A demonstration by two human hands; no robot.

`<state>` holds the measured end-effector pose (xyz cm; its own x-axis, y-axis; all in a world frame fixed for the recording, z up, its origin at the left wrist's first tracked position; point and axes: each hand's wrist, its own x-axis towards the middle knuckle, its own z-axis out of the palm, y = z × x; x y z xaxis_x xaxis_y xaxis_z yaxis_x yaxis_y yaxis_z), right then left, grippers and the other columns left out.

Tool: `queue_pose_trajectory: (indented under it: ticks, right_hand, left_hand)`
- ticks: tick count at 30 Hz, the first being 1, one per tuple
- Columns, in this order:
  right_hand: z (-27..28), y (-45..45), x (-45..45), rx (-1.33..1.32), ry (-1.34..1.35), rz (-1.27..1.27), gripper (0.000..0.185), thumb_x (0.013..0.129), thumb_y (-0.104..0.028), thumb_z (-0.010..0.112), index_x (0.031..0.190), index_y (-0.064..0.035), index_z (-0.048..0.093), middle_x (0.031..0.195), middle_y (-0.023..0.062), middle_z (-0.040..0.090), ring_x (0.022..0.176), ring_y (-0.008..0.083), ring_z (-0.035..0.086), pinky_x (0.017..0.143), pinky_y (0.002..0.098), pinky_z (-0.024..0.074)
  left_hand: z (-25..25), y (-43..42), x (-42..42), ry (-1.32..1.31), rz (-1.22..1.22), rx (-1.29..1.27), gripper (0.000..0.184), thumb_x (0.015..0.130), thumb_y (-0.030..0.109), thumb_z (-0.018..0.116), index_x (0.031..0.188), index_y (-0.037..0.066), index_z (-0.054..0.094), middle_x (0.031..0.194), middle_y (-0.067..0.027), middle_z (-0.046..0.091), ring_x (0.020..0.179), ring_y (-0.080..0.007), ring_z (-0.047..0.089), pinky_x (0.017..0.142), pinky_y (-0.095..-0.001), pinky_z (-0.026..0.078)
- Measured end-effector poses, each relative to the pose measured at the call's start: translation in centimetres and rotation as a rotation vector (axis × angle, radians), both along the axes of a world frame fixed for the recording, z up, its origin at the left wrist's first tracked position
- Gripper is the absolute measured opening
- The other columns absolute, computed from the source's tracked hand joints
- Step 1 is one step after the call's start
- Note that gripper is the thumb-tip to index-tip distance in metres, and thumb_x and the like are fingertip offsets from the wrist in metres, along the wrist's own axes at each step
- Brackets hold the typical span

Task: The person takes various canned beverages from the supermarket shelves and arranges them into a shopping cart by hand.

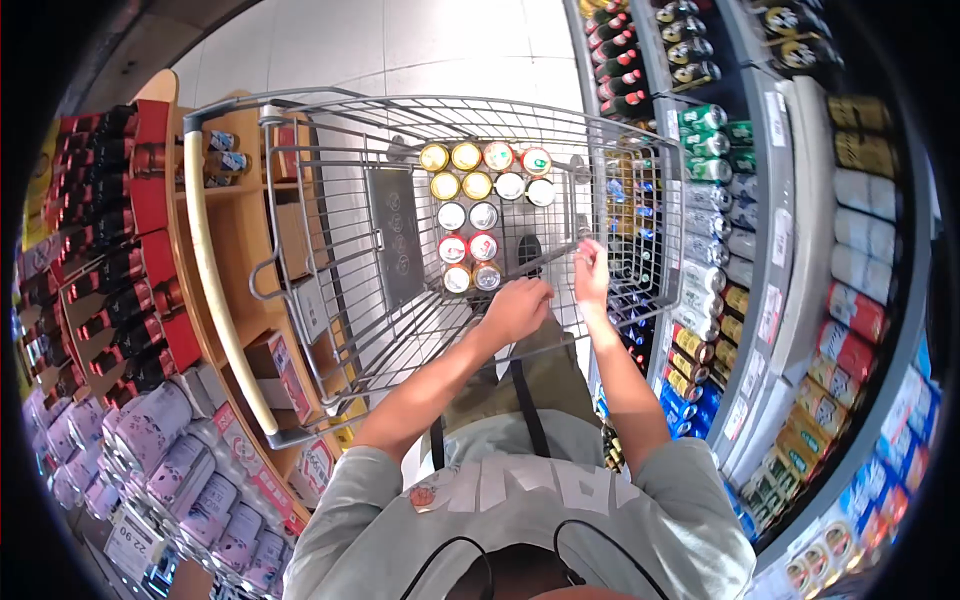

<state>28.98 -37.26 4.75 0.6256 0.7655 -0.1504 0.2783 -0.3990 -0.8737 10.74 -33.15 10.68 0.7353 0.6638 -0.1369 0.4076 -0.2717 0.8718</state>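
A wire shopping cart (450, 105) stands in front of me. Several drink cans stand upright in rows inside it: gold-topped cans (445, 186), silver-topped cans (483, 215) and red-rimmed cans (453, 248). My left hand (518, 311) is over the cart's near side, fingers curled, just right of the nearest can (487, 276). Farther right, my right hand (592, 271) is raised with its fingers drawn together near a thin grey strip (548, 258). Whether either hand holds something small is not visible.
Shelves of green cans (705, 144), silver cans (706, 278) and bottles (620, 70) line the right side. At left are a wooden rack (235, 285), dark bottles (110, 285) and pink-white packs (180, 465). Pale floor tiles (440, 45) lie beyond the cart.
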Motion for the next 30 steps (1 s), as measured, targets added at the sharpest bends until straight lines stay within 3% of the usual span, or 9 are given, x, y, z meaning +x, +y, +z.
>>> queue_pose_trajectory:
  ticks: [2,4,9,18,20,22,24,26,30]
  right_hand:
    - [2.8,-2.3,-0.1,0.122,0.357,0.061,0.014,0.099,-0.011,0.051,0.11,-0.002,0.056,0.099,0.0055,0.06,0.09,0.0131,0.055,0.083,0.0274,0.0441]
    - [5.3,-4.4,-1.3,0.08,0.368,0.011,0.026,0.103,-0.019,0.046,0.088,-0.0023,0.058,0.084,0.0032,0.059,0.079,0.0105,0.053,0.076,0.0251,0.0433]
    - [11.4,-9.3,-4.9,0.046,0.381,-0.03,0.026,0.101,-0.019,0.045,0.082,-0.0025,0.054,0.073,0.0027,0.054,0.073,0.0112,0.052,0.068,0.0257,0.0423]
    - [17.1,-21.6,1.0,0.267,0.488,-0.373,0.023,0.1,-0.015,0.044,0.082,-0.0047,0.054,0.074,0.0005,0.051,0.066,0.0073,0.046,0.06,0.0233,0.0401]
    - [20.5,-26.0,2.4,0.298,0.263,-0.403,0.023,0.1,-0.016,0.044,0.083,-0.0047,0.054,0.074,0.0004,0.051,0.065,0.0067,0.047,0.057,0.0229,0.0395]
    - [22.9,-31.2,3.2,0.386,0.489,-0.58,0.023,0.1,-0.016,0.044,0.083,-0.0047,0.054,0.074,0.0004,0.052,0.066,0.0061,0.047,0.056,0.022,0.0389]
    - [21.2,-37.5,4.9,0.397,0.434,-0.662,0.022,0.099,-0.016,0.044,0.085,-0.0043,0.056,0.076,0.0015,0.054,0.068,0.0083,0.05,0.059,0.0232,0.0404]
    - [20.2,-43.3,5.2,0.507,0.004,-0.746,0.021,0.098,-0.016,0.044,0.087,-0.004,0.058,0.079,0.0027,0.056,0.07,0.0115,0.052,0.064,0.0258,0.0422]
    - [20.2,-54.8,4.9,0.548,0.325,-0.996,0.02,0.096,-0.014,0.041,0.09,-0.0039,0.057,0.079,0.0041,0.057,0.072,0.0139,0.058,0.069,0.027,0.0475]
  left_hand:
    - [1.4,-1.3,-0.4,0.005,-0.034,0.029,0.017,0.079,0.01,0.057,0.094,0.007,0.062,0.089,-0.0123,0.064,0.089,-0.0335,0.061,0.08,-0.0439,0.049]
    - [2.7,-2.9,-0.6,-0.021,-0.097,0.014,0.016,0.077,0.01,0.058,0.092,0.007,0.063,0.088,-0.0125,0.065,0.088,-0.0337,0.062,0.079,-0.0443,0.05]
    - [6.6,-6.5,0.8,-0.031,-0.266,0.079,0.013,0.077,0.011,0.061,0.088,0.005,0.061,0.088,-0.0152,0.065,0.084,-0.037,0.062,0.074,-0.0459,0.051]
    - [14.4,-14.5,9.4,-0.161,-0.633,0.212,0.008,0.077,0.01,0.061,0.083,0.005,0.059,0.082,-0.0167,0.064,0.082,-0.037,0.062,0.073,-0.047,0.049]
    - [17.4,-17.8,12.1,-0.219,-0.718,0.195,0.006,0.077,0.008,0.06,0.082,0.005,0.059,0.081,-0.0163,0.065,0.081,-0.0359,0.063,0.073,-0.0464,0.05]
    - [18.3,-22.3,14.7,-0.239,-0.848,0.229,0.005,0.078,0.008,0.06,0.081,0.005,0.058,0.08,-0.0156,0.064,0.081,-0.0351,0.063,0.073,-0.0461,0.049]
    - [19.6,-27.1,17.6,-0.325,-0.996,0.313,0.005,0.08,0.01,0.06,0.081,0.005,0.058,0.08,-0.0153,0.064,0.08,-0.0344,0.063,0.072,-0.0463,0.049]
    - [22.7,-32.1,20.2,-0.328,-1.139,0.42,0.004,0.082,0.01,0.06,0.083,0.006,0.058,0.08,-0.0132,0.065,0.08,-0.0333,0.063,0.073,-0.0441,0.05]
    - [27.4,-41.2,25.2,-0.472,-1.178,0.412,0.012,0.082,0.011,0.062,0.093,0.005,0.062,0.091,-0.0123,0.064,0.089,-0.0328,0.06,0.079,-0.0435,0.048]
